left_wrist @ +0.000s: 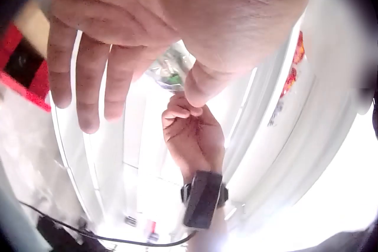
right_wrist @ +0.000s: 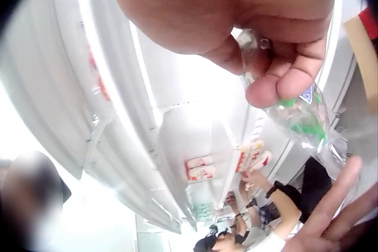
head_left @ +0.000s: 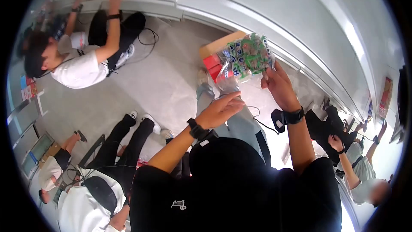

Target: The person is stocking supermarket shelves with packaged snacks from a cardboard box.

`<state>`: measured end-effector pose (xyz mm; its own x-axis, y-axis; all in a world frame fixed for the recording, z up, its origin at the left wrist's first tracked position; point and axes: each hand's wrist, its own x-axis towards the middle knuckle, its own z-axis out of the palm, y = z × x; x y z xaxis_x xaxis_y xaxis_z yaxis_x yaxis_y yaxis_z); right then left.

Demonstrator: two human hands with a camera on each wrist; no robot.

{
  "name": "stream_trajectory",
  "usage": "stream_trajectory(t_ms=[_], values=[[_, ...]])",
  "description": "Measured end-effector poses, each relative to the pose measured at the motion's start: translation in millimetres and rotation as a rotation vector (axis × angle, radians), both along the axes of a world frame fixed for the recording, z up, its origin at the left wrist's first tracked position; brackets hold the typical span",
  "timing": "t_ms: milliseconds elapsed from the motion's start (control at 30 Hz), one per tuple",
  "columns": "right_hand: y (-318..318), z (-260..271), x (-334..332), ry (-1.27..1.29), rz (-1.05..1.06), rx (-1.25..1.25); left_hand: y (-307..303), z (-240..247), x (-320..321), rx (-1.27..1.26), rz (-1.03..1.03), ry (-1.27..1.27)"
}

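Note:
A clear plastic bag with green and dark print point(head_left: 251, 56), filled with small items, hangs in front of the person in the head view. By its right edge, the right hand point(head_left: 280, 86) pinches it; in the right wrist view curled fingers point(right_wrist: 283, 83) grip the crinkled film of the bag point(right_wrist: 304, 125). The left hand point(head_left: 221, 111) is held below and left of the bag, holding nothing. Its fingers point(left_wrist: 88, 86) are spread and nearly straight in the left wrist view.
A cardboard box point(head_left: 208, 51) with red packs point(head_left: 212, 64) sits on the floor behind the bag. White shelving point(head_left: 240, 15) runs along the far side and right. Another person point(head_left: 81, 66) crouches at the left; others are lower left and right. A cable point(head_left: 264, 124) trails from the right wrist.

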<state>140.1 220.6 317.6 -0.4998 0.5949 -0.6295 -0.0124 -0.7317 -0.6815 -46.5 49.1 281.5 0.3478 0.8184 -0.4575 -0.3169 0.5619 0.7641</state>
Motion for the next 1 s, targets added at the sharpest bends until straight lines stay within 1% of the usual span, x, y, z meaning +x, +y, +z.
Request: stream_trajectory(t_ms=[67,100,200,233,333,367,467,500,600,633,700,767,833,900,933,967,1000], values=[[-0.7,50.5,-6.9,0.010,-0.003,0.085,24.6,24.1,7.2,-0.097,0.023,-0.243],[-0.4,65.1,-2.7,0.064,0.031,0.128,36.5,35.8,8.3,-0.102,-0.026,-0.324],[-5.1,117.9,-2.5,0.098,-0.056,0.199,68.8,82.3,26.1,-0.099,0.108,-0.502],[-5.2,120.8,4.9,0.166,-0.021,0.211,74.1,87.2,28.3,-0.076,0.151,-0.550],[-9.2,147.6,11.1,0.099,-0.014,0.483,97.8,106.9,36.1,0.039,0.261,-0.766],[-6.7,155.1,13.8,0.136,0.003,0.531,104.3,116.3,38.6,0.032,0.312,-0.768],[-10.2,163.5,31.3,0.127,0.053,0.611,119.8,158.5,46.9,0.102,0.403,-0.615],[-11.3,166.0,37.7,0.107,0.042,0.603,122.4,165.1,47.6,0.101,0.405,-0.601],[-5.3,165.2,70.5,-0.019,0.236,0.763,127.1,179.4,47.8,0.104,0.378,-0.504],[-3.4,162.0,80.9,-0.045,0.264,0.808,129.9,187.4,46.4,0.129,0.358,-0.441],[0.0,165.6,94.5,0.009,0.195,0.745,134.5,203.3,38.6,0.175,0.317,-0.321],[4.9,170.7,106.0,0.039,0.123,0.700,140.1,211.4,38.9,0.208,0.308,-0.257],[16.4,176.0,115.9,0.085,0.066,0.710,148.6,217.7,39.6,0.217,0.288,-0.208],[26.7,181.1,124.2,0.132,0.011,0.713,156.0,223.5,44.3,0.299,0.273,-0.132],[32.0,185.0,123.8,0.125,0.006,0.750,158.6,227.4,44.1,0.342,0.265,-0.096],[39.3,188.5,124.0,0.118,0.001,0.787,161.7,233.6,44.8,0.367,0.203,-0.105],[44.5,192.2,123.7,0.110,-0.002,0.822,164.6,236.5,48.6,0.385,0.202,-0.092]])
